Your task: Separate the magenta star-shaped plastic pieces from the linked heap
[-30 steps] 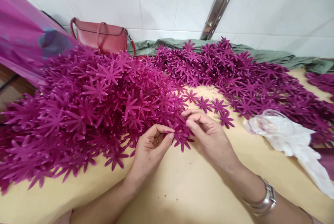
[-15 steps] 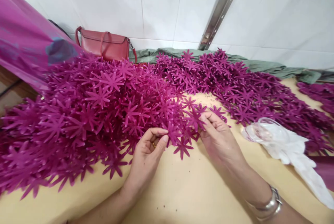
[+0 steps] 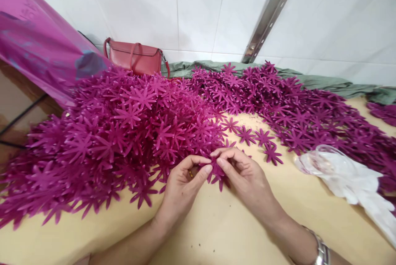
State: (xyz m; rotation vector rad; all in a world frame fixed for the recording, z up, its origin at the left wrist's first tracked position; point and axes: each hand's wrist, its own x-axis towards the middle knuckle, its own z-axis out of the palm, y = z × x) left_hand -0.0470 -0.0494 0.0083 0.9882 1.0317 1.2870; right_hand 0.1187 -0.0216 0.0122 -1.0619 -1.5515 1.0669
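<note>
In the head view, my left hand point(image 3: 185, 184), with a ring on one finger, pinches a magenta artificial flower piece point(image 3: 220, 176) between thumb and forefinger. My right hand point(image 3: 247, 176) is closed at the same piece from the other side, its fingertips almost meeting those of the left. Fingers partly hide the piece, and I cannot tell whether more than one layer is held. Left of my hands spreads a big heap of magenta flower pieces point(image 3: 130, 133) with narrow petals. Several loose flower pieces point(image 3: 246, 134) lie flat just beyond my right hand.
A darker purple heap point(image 3: 297, 112) runs along the back and right. White crumpled plastic point(image 3: 343, 176) lies at the right on the yellowish table point(image 3: 173, 240). Behind are a red handbag point(image 3: 136, 57), green cloth point(image 3: 328, 83) and a metal bracket point(image 3: 267, 22) against the tiled wall.
My right hand has moved left and toward me, so both hands now meet at one flower piece. Several pieces that were near the right hand now lie loose on the table.
</note>
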